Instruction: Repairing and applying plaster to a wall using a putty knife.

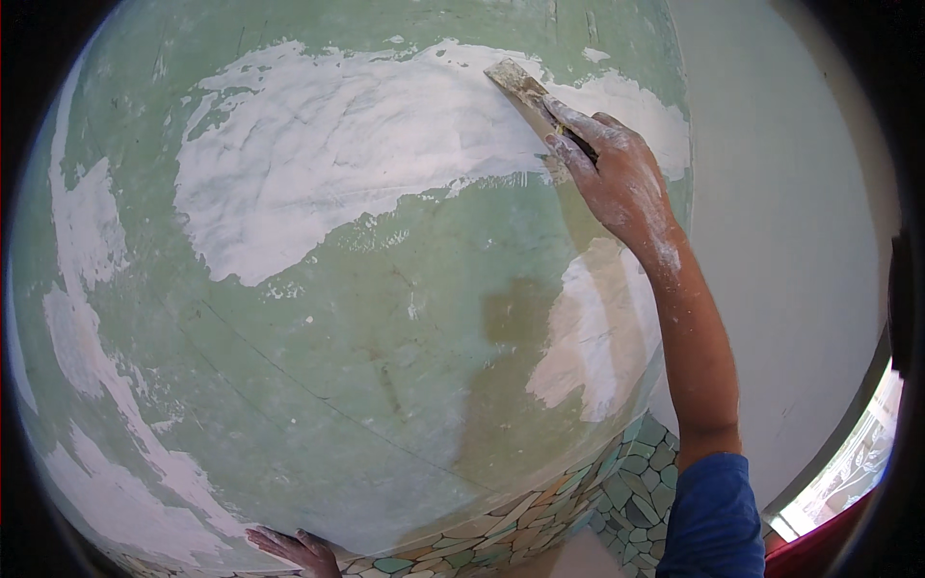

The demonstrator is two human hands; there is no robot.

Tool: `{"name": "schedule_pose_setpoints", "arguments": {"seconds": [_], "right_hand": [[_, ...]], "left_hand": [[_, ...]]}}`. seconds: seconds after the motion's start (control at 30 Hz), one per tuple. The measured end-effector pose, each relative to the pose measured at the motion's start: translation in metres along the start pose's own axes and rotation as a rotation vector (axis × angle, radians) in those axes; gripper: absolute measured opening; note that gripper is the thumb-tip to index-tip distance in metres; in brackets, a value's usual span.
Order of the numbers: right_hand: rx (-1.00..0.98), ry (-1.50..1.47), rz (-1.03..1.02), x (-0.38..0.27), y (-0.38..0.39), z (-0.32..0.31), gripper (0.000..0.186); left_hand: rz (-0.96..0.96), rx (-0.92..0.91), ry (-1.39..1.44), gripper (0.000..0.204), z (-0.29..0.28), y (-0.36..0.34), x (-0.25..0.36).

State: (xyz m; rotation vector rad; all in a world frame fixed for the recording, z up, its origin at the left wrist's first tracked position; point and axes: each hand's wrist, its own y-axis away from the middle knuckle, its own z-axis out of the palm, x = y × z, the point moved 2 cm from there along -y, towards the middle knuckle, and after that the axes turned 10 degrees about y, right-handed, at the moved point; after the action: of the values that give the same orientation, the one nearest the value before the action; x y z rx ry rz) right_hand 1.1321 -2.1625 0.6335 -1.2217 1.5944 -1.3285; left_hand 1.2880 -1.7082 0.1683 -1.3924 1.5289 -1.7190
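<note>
My right hand (624,173), dusted with white, is closed round the handle of a putty knife (518,81). The wide blade points up and left and lies against a broad patch of white filler (328,135) on the green wall (385,260). Most of the handle is hidden by my fingers. Low in the picture, my left hand (297,551) has its fingers stretched out and rests against the wall's lower part, beside a white smear. It holds nothing that I can see.
More white filler (593,328) covers a spot below my right forearm, and a long white streak (106,356) runs down the left side. Stone mosaic (501,525) borders the wall's bottom. A pale plain wall (780,241) meets it at the right, near a bright opening (848,462).
</note>
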Motion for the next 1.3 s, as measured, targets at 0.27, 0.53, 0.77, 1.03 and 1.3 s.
{"name": "schedule_pose_setpoints", "arguments": {"seconds": [0.27,0.53,0.77,1.03,1.3], "right_hand": [[-0.105,0.011,0.041,0.000,0.019,0.013,0.036],[0.058,0.006,-0.055,-0.019,-0.022,0.005,0.037],[0.029,-0.017,0.009,-0.022,-0.023,0.005,0.040],[0.000,-0.508,0.201,-0.046,0.115,0.042,0.043],[-0.268,-1.202,0.302,-0.137,0.287,0.054,0.047]], "left_hand": [[-0.043,-0.066,0.050,0.067,0.012,0.003,0.006],[-0.076,-0.037,0.051,0.065,0.004,0.002,0.006],[-0.063,-0.101,0.067,0.068,-0.014,0.001,0.003],[-0.012,-0.193,0.147,0.069,-0.030,-0.019,-0.020],[0.156,-0.128,0.135,0.079,-0.039,-0.129,-0.049]]}}
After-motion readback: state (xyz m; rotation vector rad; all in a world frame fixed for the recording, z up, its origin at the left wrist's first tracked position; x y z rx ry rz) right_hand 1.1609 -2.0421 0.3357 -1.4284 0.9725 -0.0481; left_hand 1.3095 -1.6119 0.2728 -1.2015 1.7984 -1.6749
